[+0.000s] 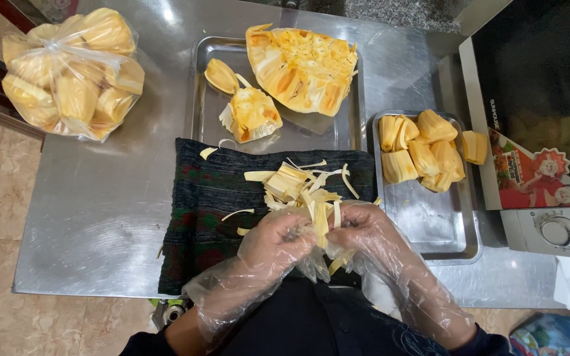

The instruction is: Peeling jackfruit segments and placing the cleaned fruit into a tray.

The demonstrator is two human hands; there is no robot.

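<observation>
My left hand [273,238] and my right hand [363,231], both in loose clear plastic gloves, meet at the near edge of a dark striped cloth [202,211]. Together they grip a jackfruit piece [322,224] with pale yellow fibres hanging from it. Just beyond my fingers a heap of torn jackfruit strips [295,186] lies on the cloth. A large cut jackfruit section [301,66] and a smaller chunk [251,113] rest in a steel tray [207,86] behind the cloth.
A small steel tray [437,224] at right holds several peeled yellow pods [420,150]. A clear bag of pods [70,72] sits at the table's far left. A microwave oven [542,118] stands at the right edge. The steel table [94,217] ends near my body.
</observation>
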